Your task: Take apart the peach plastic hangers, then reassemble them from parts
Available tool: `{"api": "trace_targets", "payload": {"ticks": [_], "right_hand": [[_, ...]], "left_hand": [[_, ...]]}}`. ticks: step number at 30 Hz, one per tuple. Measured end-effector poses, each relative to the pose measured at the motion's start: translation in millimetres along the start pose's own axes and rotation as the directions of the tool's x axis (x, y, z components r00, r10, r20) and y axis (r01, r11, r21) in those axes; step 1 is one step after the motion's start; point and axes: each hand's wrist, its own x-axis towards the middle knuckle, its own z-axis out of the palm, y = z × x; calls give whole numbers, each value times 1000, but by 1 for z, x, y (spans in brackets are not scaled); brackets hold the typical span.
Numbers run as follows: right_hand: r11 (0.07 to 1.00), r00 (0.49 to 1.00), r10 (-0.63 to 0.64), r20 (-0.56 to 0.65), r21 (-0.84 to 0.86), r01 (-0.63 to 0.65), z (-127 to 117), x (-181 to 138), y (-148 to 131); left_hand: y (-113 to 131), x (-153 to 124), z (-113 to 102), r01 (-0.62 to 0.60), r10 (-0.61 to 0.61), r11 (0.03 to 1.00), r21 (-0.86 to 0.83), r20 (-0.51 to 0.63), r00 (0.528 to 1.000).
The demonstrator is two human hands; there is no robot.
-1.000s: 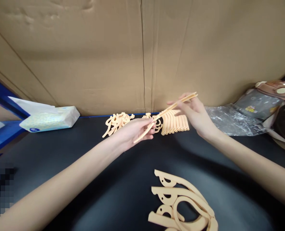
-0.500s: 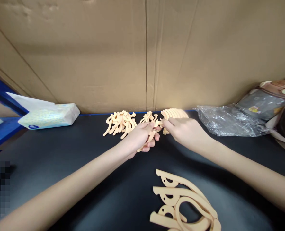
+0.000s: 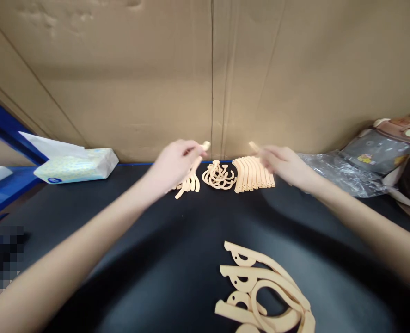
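My left hand is raised over the left pile of curved beige hanger arms, its fingers closed on a beige hanger piece whose end sticks out past the fingertips. Above the right-hand row of neatly lined-up hanger arms is my right hand, somewhat blurred. A pale beige hanger piece juts from its pinched fingers; the rest of that piece is hidden. Between the hands lies a heap of beige hanger hooks. Several folded beige plastic hangers overlap nearer to me.
A tissue pack lies at the left beside a blue frame. Clear plastic bags and a brown-topped grey bag are at the right. A cardboard wall backs the black table.
My hands were together over the hooks and have moved apart, left hand leftward and up, right hand to the right and up. The hook heap and the row are now uncovered.
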Motion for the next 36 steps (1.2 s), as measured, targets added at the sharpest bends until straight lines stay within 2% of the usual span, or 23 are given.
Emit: {"api": "trace_targets", "payload": {"ticks": [2, 4, 6, 8, 9, 11, 14, 19, 25, 30, 32, 34, 35, 36], "right_hand": [[996, 995, -55, -82, -70, 50, -11, 0, 8], [983, 980, -116, -162, -162, 90, -17, -4, 17], [940, 951, -198, -239, -322, 115, -19, -10, 27], [840, 905, -327, -272, -522, 147, -17, -16, 39], [781, 876, -401, -268, -600, 174, -14, -19, 44], [665, 829, -529, -183, -696, 271, -7, -24, 55], [579, 805, -589, -66, -730, 363, 2, -28, 66], [622, 856, -516, -34, -702, 348, 12, -29, 73], [732, 920, -392, 17, -600, 324, 17, -33, 76], [816, 952, -304, 31, -507, 277, 19, -34, 77], [842, 960, -278, 32, -473, 260, 19, -34, 76], [866, 966, -257, 33, -435, 245, 19, -34, 76], [879, 969, -246, 31, -415, 237, 18, -33, 76], [892, 972, -233, 24, -394, 223, 17, -33, 76]], "left_hand": [[-20, 14, -26, 166, -172, 982, -87, -66, 983], [-44, 20, -46, 229, -232, 967, -110, -13, 973], [-66, 20, -56, 297, -293, 949, -107, 50, 955], [-84, 18, -56, 359, -350, 929, -88, 101, 931], [-91, 18, -54, 389, -379, 919, -67, 120, 917], [-100, 18, -48, 414, -409, 910, -27, 118, 905], [-104, 20, -41, 411, -411, 911, 13, 78, 908], [-106, 22, -39, 385, -386, 921, 56, 18, 922], [-110, 24, -38, 337, -333, 923, 186, -53, 941], [-83, 18, -35, 241, -214, 928, 284, -124, 969], [-63, 10, -28, 168, -155, 942, 290, -67, 986], [-41, -2, -18, 13, -47, 962, 273, 120, 992], [-31, -10, -12, -63, 2, 967, 247, 241, 971], [-22, -17, -6, -123, 26, 965, 232, 380, 925]]}}
